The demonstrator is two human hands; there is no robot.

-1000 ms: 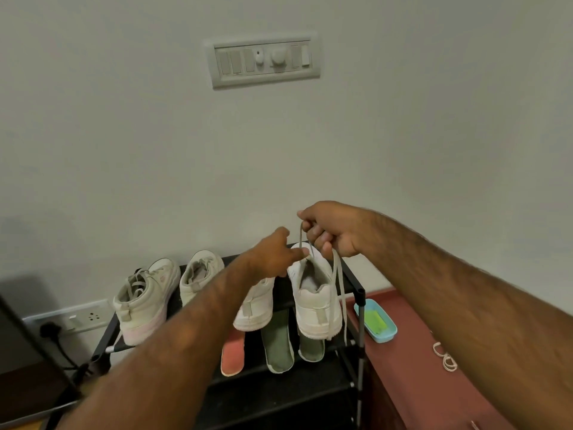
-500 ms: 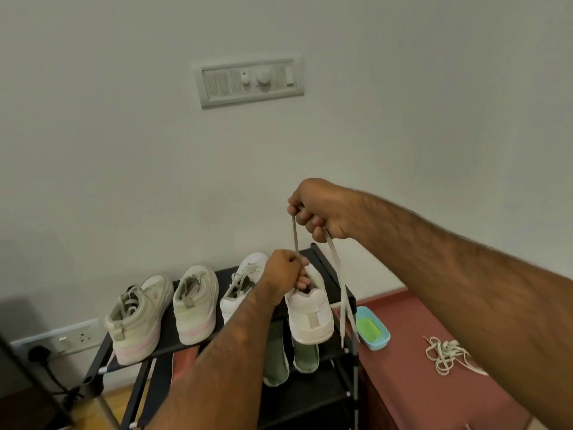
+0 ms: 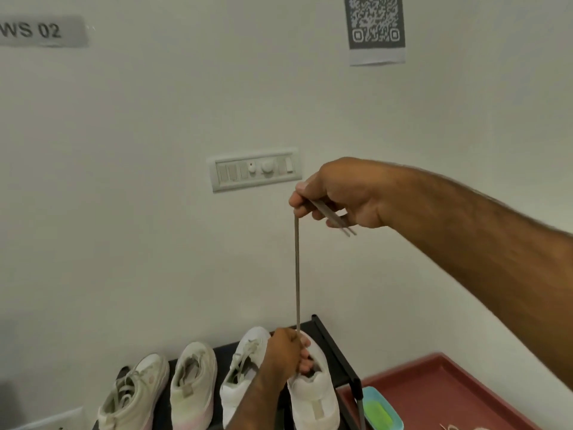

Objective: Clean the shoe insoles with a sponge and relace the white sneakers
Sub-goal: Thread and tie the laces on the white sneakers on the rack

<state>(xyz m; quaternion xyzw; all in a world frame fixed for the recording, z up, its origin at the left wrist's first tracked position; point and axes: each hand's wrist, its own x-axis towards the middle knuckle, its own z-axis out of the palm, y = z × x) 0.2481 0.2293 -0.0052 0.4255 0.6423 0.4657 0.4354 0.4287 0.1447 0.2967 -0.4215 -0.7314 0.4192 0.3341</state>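
Within the last second the right hand (image 3: 341, 197) has climbed high above the shoe rack (image 3: 224, 350), its grip pinching the shoelace (image 3: 297, 274), now taut and vertical. The left hand (image 3: 286, 352) grips the collar of the rightmost white sneaker (image 3: 316, 401) on the rack. The lace is likely running through the eyelets.

Single head-worn wide-angle view, facing a pale wall squarely from near, with the switch panel (image 3: 254, 169) around centre. Below the panel, a shoe rack (image 3: 329, 339) of white sneakers (image 3: 192, 386) is cropped by the bottom edge — above-right of it, a QR sheet (image 3: 375, 26) meets the top edge.
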